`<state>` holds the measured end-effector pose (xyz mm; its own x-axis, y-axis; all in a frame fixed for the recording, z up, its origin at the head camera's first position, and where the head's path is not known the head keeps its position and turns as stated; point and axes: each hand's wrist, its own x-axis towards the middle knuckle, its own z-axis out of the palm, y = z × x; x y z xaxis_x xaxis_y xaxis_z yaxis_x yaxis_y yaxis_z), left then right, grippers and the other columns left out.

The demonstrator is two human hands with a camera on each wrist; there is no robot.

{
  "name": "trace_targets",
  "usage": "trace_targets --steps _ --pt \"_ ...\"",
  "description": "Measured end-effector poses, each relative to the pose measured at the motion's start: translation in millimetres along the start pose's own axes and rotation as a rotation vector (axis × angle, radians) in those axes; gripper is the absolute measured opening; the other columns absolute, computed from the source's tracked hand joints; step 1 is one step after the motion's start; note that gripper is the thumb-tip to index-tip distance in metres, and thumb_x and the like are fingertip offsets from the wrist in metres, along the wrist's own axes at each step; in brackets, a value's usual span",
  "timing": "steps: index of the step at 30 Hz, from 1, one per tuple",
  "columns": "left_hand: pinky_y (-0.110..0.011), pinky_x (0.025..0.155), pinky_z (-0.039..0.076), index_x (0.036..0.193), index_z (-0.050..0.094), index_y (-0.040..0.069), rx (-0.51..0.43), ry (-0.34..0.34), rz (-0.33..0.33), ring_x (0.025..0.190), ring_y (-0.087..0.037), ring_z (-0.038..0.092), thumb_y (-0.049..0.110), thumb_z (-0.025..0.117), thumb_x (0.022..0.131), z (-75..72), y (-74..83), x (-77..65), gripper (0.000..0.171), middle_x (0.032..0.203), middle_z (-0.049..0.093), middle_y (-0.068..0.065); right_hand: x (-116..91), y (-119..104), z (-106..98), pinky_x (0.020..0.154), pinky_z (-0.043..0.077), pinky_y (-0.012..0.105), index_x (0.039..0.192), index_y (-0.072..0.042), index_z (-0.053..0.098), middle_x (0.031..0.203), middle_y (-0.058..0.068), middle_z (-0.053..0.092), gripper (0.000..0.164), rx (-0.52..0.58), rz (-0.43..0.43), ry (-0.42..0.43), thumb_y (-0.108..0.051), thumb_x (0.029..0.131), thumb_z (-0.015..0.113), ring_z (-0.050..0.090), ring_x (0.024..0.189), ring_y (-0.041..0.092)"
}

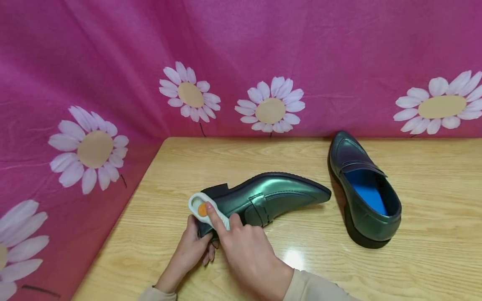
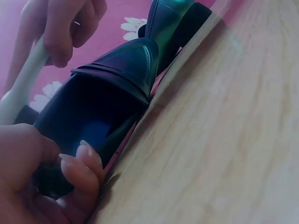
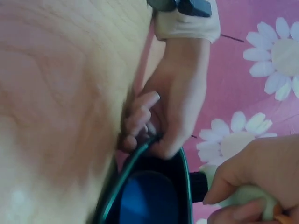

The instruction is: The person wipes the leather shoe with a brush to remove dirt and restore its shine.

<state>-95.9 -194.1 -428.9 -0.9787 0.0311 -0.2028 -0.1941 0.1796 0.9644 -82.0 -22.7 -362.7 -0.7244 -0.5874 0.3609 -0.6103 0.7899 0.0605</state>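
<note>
A dark green, shiny loafer [image 1: 286, 192] lies tipped on its side, its sole facing away and its toe to the right. My left hand [image 1: 188, 248] grips its back rim, with fingers curled at the heel end. In my right hand [image 1: 250, 257] is a white-handled tool [image 2: 28, 77], perhaps a brush, with an orange round spot [image 1: 202, 210] on its rounded head. The index finger lies along that head, over the heel part of the loafer. The tool's underside is hidden. Inside the held shoe a blue insole [image 3: 147, 200] shows in the right wrist view.
A second, matching loafer [image 1: 376, 223] stands upright at the right, its toe by the curtain. The pale wooden table [image 1: 433, 188] meets a pink curtain [image 1: 320, 50] with white flowers at the back and left.
</note>
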Motion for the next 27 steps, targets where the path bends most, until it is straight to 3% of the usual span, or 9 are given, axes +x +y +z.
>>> trace_targets --steps 6,9,13,15,22,24,27 --pt "-0.028 0.036 0.039 0.112 0.024 0.002 -0.004 -0.003 -0.025 0.042 -0.019 0.049 -0.006 0.042 0.093 2.6 -0.9 1.6 0.028 0.069 0.055 -0.012 9.8 10.9 -2.8 0.037 0.038 0.026 0.147 -0.016 0.039 0.070 0.007 0.049 0.076 -0.017 0.097 0.010 -0.008 0.079 0.071 0.041 0.041 0.012" --pt "-0.029 0.036 0.039 0.117 0.023 0.002 0.003 0.001 -0.003 0.040 -0.019 0.048 -0.005 0.043 0.093 1.2 -1.2 1.6 0.032 0.066 0.055 -0.012 14.2 5.6 -2.7 0.038 0.038 0.025 0.148 -0.017 0.039 0.070 0.006 0.049 0.075 -0.011 0.055 -0.020 -0.012 0.080 0.071 0.044 0.043 0.012" --pt "-0.029 0.036 0.040 0.110 0.037 -0.007 0.038 0.003 0.048 0.034 -0.015 0.045 -0.006 0.048 0.089 0.0 -1.9 0.7 0.024 0.055 0.051 -0.008 14.0 -12.1 -3.3 0.039 0.036 0.023 0.149 -0.018 0.037 0.070 0.002 0.046 0.076 -0.029 -0.048 -0.079 -0.020 0.081 0.073 0.045 0.046 0.010" --pt "-0.029 0.035 0.041 0.110 0.040 -0.008 0.052 -0.002 0.066 0.033 -0.014 0.044 -0.006 0.049 0.089 0.0 -2.4 0.6 0.023 0.051 0.049 -0.007 13.4 -17.3 -4.0 0.039 0.034 0.023 0.149 -0.020 0.037 0.069 0.002 0.045 0.077 -0.048 -0.059 -0.093 -0.023 0.081 0.074 0.044 0.046 0.010" --pt "-0.028 0.035 0.040 0.111 0.024 0.001 -0.002 0.011 0.014 0.038 -0.017 0.048 -0.007 0.041 0.092 1.9 1.6 1.2 0.027 0.062 0.055 -0.012 20.5 -1.6 -9.3 0.038 0.036 0.024 0.148 -0.019 0.039 0.068 0.004 0.048 0.075 -0.072 0.088 -0.079 -0.013 0.080 0.070 0.044 0.045 0.010" --pt "-0.027 0.036 0.040 0.108 0.024 0.001 -0.005 0.013 0.006 0.039 -0.017 0.048 -0.008 0.041 0.092 1.6 2.0 1.2 0.025 0.064 0.056 -0.013 22.7 0.4 -9.9 0.038 0.038 0.024 0.148 -0.019 0.039 0.069 0.005 0.048 0.074 -0.062 0.087 -0.088 -0.014 0.081 0.070 0.046 0.045 0.010" --pt "-0.029 0.035 0.040 0.122 0.023 -0.001 -0.001 0.002 0.036 0.036 -0.016 0.046 -0.007 0.045 0.091 0.1 -0.7 0.2 0.038 0.061 0.054 -0.011 22.0 -8.0 -8.4 0.038 0.037 0.023 0.148 -0.021 0.038 0.069 0.004 0.046 0.073 -0.093 0.025 -0.119 -0.018 0.083 0.071 0.044 0.047 0.008"
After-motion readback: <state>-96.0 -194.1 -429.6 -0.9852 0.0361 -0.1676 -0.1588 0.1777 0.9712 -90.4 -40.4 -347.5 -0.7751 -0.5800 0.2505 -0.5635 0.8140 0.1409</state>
